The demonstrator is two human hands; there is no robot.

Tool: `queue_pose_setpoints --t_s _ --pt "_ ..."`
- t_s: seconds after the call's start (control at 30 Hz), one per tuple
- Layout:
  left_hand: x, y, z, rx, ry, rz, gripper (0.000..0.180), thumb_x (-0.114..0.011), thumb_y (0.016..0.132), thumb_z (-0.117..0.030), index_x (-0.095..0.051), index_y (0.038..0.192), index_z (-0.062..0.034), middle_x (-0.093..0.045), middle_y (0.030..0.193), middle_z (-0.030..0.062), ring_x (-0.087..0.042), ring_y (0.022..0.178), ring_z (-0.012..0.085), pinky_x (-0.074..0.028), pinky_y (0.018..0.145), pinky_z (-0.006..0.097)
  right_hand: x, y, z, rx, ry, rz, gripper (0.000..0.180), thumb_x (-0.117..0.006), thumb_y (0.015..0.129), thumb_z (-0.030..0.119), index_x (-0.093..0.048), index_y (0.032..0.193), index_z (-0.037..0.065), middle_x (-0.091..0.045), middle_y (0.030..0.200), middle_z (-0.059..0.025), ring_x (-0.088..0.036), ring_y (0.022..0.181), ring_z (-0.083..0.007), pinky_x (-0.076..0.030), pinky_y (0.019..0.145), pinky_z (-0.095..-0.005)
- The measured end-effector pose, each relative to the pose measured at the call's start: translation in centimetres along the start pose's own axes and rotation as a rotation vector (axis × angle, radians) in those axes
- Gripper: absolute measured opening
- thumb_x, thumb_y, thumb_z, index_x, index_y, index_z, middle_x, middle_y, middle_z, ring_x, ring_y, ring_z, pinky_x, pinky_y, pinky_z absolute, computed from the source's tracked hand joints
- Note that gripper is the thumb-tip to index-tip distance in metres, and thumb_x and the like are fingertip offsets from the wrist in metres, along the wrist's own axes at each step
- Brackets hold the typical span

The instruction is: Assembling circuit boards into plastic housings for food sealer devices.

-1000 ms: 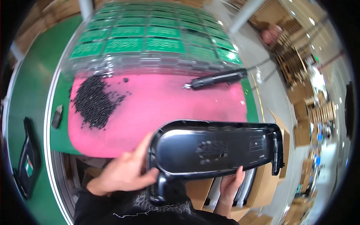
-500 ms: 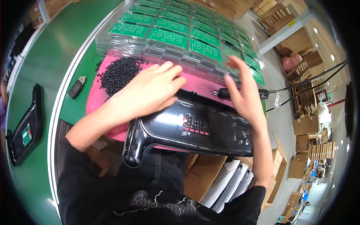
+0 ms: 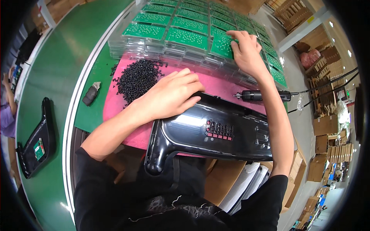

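A glossy black plastic housing [image 3: 216, 133] with a small red-lit display lies face up on the pink mat [image 3: 115, 104] in front of me. My left hand [image 3: 169, 96] rests palm down on the housing's upper left edge, fingers together. My right hand [image 3: 244, 48] reaches far forward, its fingers touching a green circuit board [image 3: 223, 42] in the clear plastic trays [image 3: 154, 46]. Whether it has gripped the board I cannot tell. A pile of small black screws [image 3: 137, 77] lies on the mat, left of my left hand.
An electric screwdriver [image 3: 258, 95] with a cable lies on the mat at right. A small dark object [image 3: 90, 94] sits on the green belt [image 3: 58, 77]. Another black housing [image 3: 36, 142] lies at far left. Cardboard boxes [image 3: 323, 127] stand at right. Another person's arm [image 3: 9, 96] is at the left rim.
My right hand has left the housing and reached forward to the green boards. The left hand has slid a little toward the housing's left end. The housing now lies flat on the mat.
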State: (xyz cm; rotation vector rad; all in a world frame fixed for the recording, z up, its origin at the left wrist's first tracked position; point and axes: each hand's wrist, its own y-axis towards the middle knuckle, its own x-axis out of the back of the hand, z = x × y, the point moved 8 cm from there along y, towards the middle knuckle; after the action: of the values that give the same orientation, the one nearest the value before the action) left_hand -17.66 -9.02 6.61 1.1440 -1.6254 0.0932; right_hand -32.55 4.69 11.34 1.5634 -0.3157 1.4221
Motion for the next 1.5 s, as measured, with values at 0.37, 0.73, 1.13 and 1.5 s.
queue_pose_setpoints --t_s 0.37,0.73,1.13,1.5 --pt "4.3 0.5 -0.6 0.250 -0.401 -0.285 0.074 -0.083 0.072 -0.018 -0.051 0.136 -0.0019 -0.061 0.128 0.0105 -0.058 0.113 0.0182 -0.047 0.092 0.033 9.5 -8.7 10.6 0.530 -0.170 -0.239 0.029 -0.064 0.075 0.004 -0.067 0.103 0.009 -0.062 0.095 -0.0038 -0.061 0.089 -0.0217 -0.039 0.088 -0.0369" --pt "2.1 3.2 -4.1 0.002 -0.402 0.040 0.064 -0.082 0.063 -0.014 -0.061 0.122 -0.0006 -0.060 0.116 0.0103 -0.058 0.110 0.0235 -0.044 0.098 0.036 11.8 -14.7 6.6 0.044 0.306 -0.052 0.051 -0.078 0.075 0.016 -0.061 0.121 0.001 -0.053 0.124 -0.0114 -0.052 0.113 -0.0243 -0.039 0.097 -0.0355" --pt "-2.8 -0.7 -5.2 -0.078 -0.319 0.399 0.067 -0.084 0.060 -0.012 -0.060 0.122 -0.0006 -0.061 0.112 0.0136 -0.060 0.099 0.0308 -0.052 0.084 0.037 5.3 -23.0 4.2 -0.628 0.851 0.377 0.018 -0.054 0.084 -0.003 -0.065 0.098 -0.004 -0.069 0.069 -0.0076 -0.069 0.064 -0.0153 -0.052 0.061 -0.0244" --pt "-3.2 -0.1 -3.0 0.058 -0.284 0.317 0.065 -0.087 0.057 -0.014 -0.062 0.115 -0.0010 -0.062 0.106 0.0126 -0.061 0.098 0.0306 -0.052 0.084 0.038 3.6 -21.1 1.5 -0.254 0.805 0.227 0.060 -0.084 0.059 0.014 -0.058 0.112 0.003 -0.059 0.120 -0.0140 -0.056 0.108 -0.0276 -0.044 0.092 -0.0363"
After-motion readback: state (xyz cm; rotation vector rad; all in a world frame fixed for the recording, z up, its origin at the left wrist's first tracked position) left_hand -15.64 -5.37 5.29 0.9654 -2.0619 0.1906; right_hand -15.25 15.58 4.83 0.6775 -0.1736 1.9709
